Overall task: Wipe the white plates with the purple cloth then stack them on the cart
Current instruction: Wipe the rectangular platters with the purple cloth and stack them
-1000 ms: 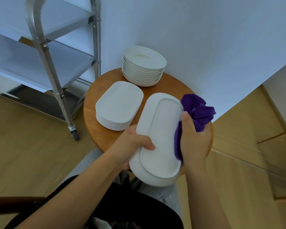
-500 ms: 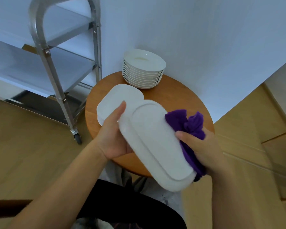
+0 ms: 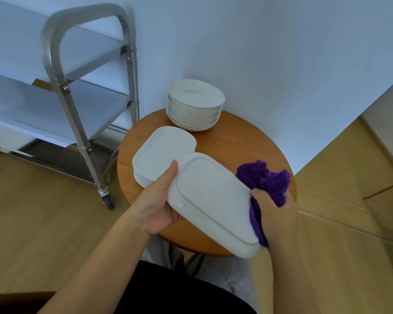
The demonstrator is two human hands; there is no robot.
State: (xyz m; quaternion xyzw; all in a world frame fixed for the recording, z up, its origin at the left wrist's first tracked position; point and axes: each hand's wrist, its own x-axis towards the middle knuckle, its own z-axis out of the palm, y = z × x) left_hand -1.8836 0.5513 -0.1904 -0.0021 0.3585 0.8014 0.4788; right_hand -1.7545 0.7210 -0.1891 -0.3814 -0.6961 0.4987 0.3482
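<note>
while the long white oblong ceramic plate (image 3: 211,200) is held bottom-up and tilted above the round brown wooden desk (image 3: 236,141), the wiping step is judged to be in hand. the plate's left edge is gripped by the left hand (image 3: 159,205), thumb laid along the rim and fingers curled beneath. the crumpled purple cloth (image 3: 266,182) is pinched against the plate's right edge by the right hand (image 3: 275,211), its grip closed round cloth and rim together; part of the cloth is bunched above the knuckles and part hangs under the plate.

the underside is judged to be nearly done, so the next move is expected to call for a last pass along the rim, then a swing leftward to the metal cart with grey shelves (image 3: 77,91), where nothing is seen stacked yet on the visible shelves. the plate would have to be carried level and passed clear of the cart's upright frame.

two piles are left on the desk: a stack of white rectangular plates (image 3: 161,150) just beside and partly behind the held plate, and a stack of white round bowls (image 3: 194,105) near the pale wall (image 3: 259,53). the rectangular stack lies close under the left hand and could be knocked. wooden flooring (image 3: 32,223) is seen below.
</note>
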